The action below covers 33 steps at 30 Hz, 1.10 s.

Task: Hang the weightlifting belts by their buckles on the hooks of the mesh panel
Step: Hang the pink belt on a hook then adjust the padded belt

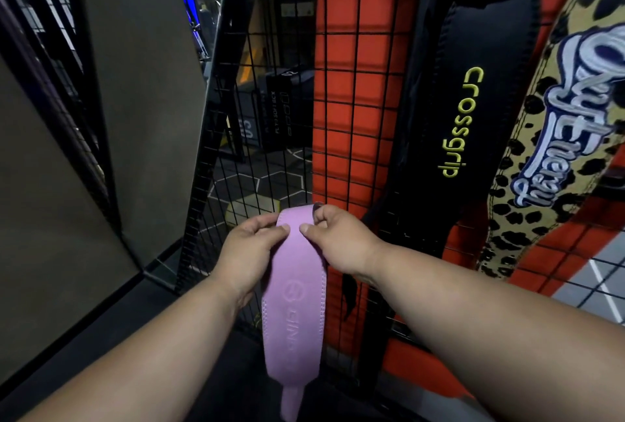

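A pink weightlifting belt hangs down from both my hands in front of the black mesh panel. My left hand pinches the belt's upper left edge, thumb on its face. My right hand grips the upper right edge, where a bit of dark metal buckle shows at my fingers. The belt's top end is folded over close to the mesh. No hook is visible near it. A black "crossgrip" belt and a leopard-print belt hang on the panel to the right.
Behind the mesh stands a red padded column, with stacked black plyo boxes farther back on a hexagon-patterned floor. A grey panel and another dark mesh frame stand at the left.
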Tool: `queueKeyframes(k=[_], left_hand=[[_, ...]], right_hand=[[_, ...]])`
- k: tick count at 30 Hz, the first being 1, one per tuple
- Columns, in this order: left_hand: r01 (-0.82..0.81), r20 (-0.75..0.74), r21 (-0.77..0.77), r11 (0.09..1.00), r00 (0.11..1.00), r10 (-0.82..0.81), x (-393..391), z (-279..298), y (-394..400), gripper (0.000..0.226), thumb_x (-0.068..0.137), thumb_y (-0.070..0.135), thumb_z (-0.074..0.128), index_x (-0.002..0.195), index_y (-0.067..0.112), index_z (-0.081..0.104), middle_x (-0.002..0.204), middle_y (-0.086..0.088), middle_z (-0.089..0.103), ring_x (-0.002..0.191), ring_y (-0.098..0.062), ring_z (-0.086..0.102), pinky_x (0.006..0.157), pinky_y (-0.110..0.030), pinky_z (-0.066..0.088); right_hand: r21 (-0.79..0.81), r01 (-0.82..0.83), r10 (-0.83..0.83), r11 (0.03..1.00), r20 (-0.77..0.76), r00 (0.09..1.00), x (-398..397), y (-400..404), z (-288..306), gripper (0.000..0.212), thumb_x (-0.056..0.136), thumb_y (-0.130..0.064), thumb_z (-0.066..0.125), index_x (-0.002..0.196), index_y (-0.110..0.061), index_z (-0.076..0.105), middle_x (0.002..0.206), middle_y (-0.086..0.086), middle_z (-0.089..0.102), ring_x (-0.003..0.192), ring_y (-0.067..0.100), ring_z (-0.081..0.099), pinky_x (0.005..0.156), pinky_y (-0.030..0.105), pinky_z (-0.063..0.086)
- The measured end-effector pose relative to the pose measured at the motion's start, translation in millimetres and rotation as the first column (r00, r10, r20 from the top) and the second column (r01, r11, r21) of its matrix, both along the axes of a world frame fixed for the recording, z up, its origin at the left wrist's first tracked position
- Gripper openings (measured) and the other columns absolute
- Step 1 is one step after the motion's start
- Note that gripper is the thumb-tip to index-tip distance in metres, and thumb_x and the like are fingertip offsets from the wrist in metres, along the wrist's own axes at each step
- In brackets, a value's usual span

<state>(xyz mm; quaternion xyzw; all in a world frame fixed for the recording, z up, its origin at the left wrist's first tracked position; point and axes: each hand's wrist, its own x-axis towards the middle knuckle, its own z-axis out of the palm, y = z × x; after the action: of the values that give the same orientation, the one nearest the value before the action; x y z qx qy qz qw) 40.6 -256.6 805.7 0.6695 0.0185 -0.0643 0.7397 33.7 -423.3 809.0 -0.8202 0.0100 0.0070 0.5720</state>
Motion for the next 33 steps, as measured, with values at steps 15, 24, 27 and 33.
queueKeyframes(k=[15,24,27,33], left_hand=[[0.12,-0.016,-0.107,0.987,0.992,-0.122,4.8,13.1,-8.7,0.016,0.099,0.0,0.065,0.115,-0.002,0.068,0.088,-0.025,0.078,0.066,-0.03,0.077,0.056,-0.031,0.06],[0.043,0.008,0.058,0.997,0.999,-0.044,30.1,12.6,-0.6,0.011,0.101,0.019,0.068,0.102,0.009,0.068,0.074,-0.001,0.075,0.058,-0.012,0.066,0.052,-0.024,0.051],[0.045,0.041,0.029,0.999,0.998,-0.046,34.2,12.9,-2.3,0.017,0.098,0.012,0.072,0.111,0.003,0.07,0.095,-0.017,0.078,0.078,-0.025,0.071,0.069,-0.031,0.057],[0.086,0.135,-0.029,0.996,0.987,-0.082,29.9,14.0,-5.6,0.016,0.102,0.006,0.065,0.117,0.001,0.064,0.072,-0.004,0.077,0.061,-0.016,0.074,0.055,-0.025,0.058]], right_hand=[[0.22,-0.042,0.068,0.974,-0.113,0.991,16.6,5.0,16.0,0.03,0.107,-0.034,0.049,0.091,-0.01,0.058,0.071,0.015,0.054,0.055,0.022,0.048,0.051,0.029,0.04],[0.106,-0.04,0.031,0.994,0.085,0.996,20.3,7.1,0.1,0.007,0.103,-0.008,0.06,0.109,-0.008,0.063,0.052,-0.01,0.054,0.043,-0.002,0.046,0.047,0.015,0.038],[0.08,-0.024,0.016,0.997,0.103,0.995,20.3,6.6,0.2,0.01,0.101,-0.009,0.062,0.111,-0.007,0.064,0.054,-0.011,0.053,0.044,-0.001,0.045,0.046,0.015,0.037],[0.164,0.107,-0.116,0.981,0.047,0.992,21.1,3.6,15.9,0.028,0.102,-0.034,0.061,0.095,-0.008,0.066,0.078,0.007,0.068,0.062,0.015,0.06,0.055,0.02,0.047]])
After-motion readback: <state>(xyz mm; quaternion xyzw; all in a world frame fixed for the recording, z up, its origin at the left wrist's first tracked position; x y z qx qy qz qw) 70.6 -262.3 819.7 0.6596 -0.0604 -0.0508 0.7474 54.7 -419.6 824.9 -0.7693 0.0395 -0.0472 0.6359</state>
